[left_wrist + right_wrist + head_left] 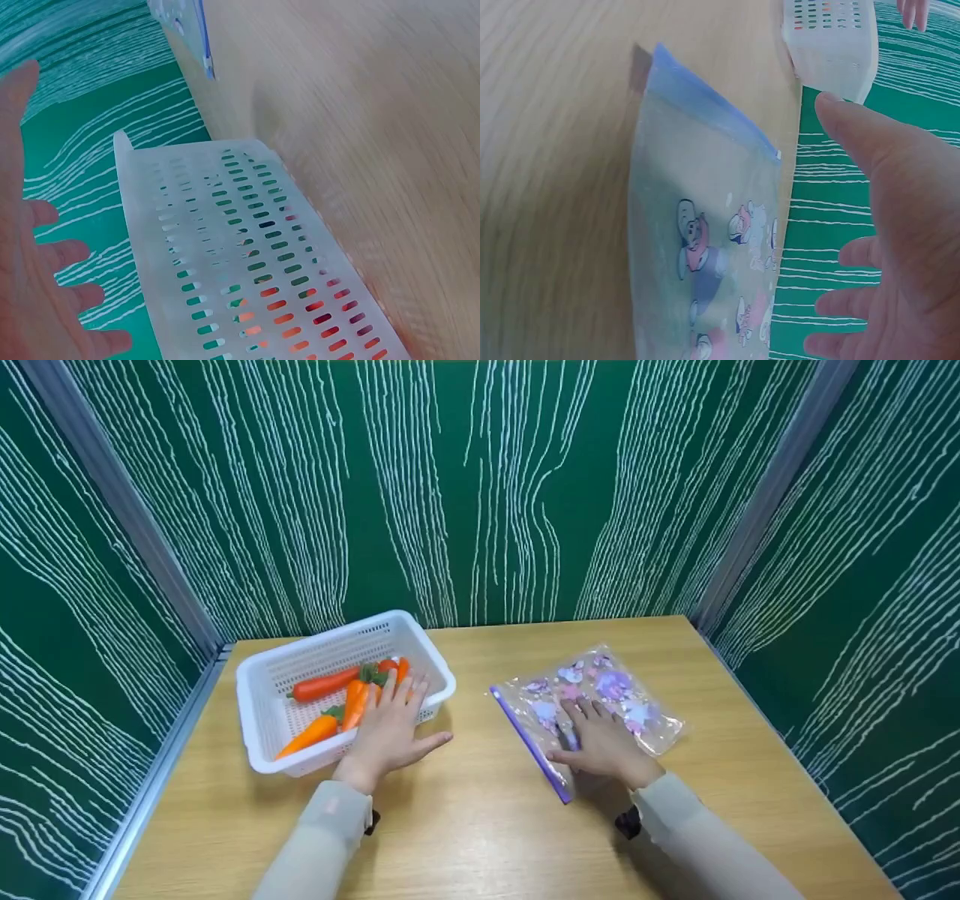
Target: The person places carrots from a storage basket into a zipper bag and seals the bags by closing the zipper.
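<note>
Two bare hands hover over two things on the bench (480, 840). The left hand (388, 727) is above the near right rim of a white slotted basket (330, 651), its grip spread, fingers extended and holding nothing. The left wrist view shows a gap between palm and basket. Inside, at the left of the bench, lie a long red vegetable (322, 685) at the far side, an orange carrot (309, 735) at the near side, and more orange pieces partly hidden by the fingers.

The right hand (604, 739) hangs over a clear printed bag (615, 684) lying to the right, apart from the basket. Its grip is spread too, with nothing in it. A purple zip strip (529, 743) runs along the bag's left edge; whether it is sealed, I cannot tell.

For clean handling, the left fingers would do best to come down inside the rim and pinch one piece around its thick middle, since the pieces crowd at the right. The right hand should take the bag near the zip, thumb and fingers on opposite faces, because thin film probably slides and creases if pushed flat. A light hold suits it.
</note>
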Tool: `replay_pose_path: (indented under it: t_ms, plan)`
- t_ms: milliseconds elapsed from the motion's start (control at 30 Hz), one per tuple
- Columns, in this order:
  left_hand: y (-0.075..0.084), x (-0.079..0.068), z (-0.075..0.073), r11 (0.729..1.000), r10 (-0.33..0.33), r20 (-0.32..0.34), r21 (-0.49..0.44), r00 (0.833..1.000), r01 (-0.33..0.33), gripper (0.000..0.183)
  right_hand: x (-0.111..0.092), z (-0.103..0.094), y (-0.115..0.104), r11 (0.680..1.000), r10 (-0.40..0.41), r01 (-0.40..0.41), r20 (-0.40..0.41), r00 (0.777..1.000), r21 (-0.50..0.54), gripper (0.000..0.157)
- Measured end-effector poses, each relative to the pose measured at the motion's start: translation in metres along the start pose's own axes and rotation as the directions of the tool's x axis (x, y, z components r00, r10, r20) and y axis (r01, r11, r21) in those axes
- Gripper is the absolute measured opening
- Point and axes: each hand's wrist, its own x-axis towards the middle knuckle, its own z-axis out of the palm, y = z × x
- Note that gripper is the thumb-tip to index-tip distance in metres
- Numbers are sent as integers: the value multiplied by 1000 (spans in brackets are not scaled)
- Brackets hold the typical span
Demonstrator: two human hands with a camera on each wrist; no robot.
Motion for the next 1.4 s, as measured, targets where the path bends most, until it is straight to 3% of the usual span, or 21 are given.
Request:
replay_pose_path:
  t_ms: [567, 800, 1067, 1400]
  plan:
    - [16, 3, 6, 996, 81, -31, 45, 996, -79, 95, -11, 12, 13, 999, 16, -14, 62, 998, -38, 103]
    - [23, 4, 8, 988, 152, -91, 31, 984, -150, 87, -15, 15, 14, 998, 38, -33, 111, 993, -48, 101]
    - [27, 7, 11, 980, 200, -139, 14, 970, -200, 79, -16, 18, 18, 998, 7, 1, 123, 992, -66, 96]
    - [34, 9, 21, 963, 270, -151, 28, 951, -269, 68, -15, 18, 23, 998, -40, 44, 113, 993, -39, 90]
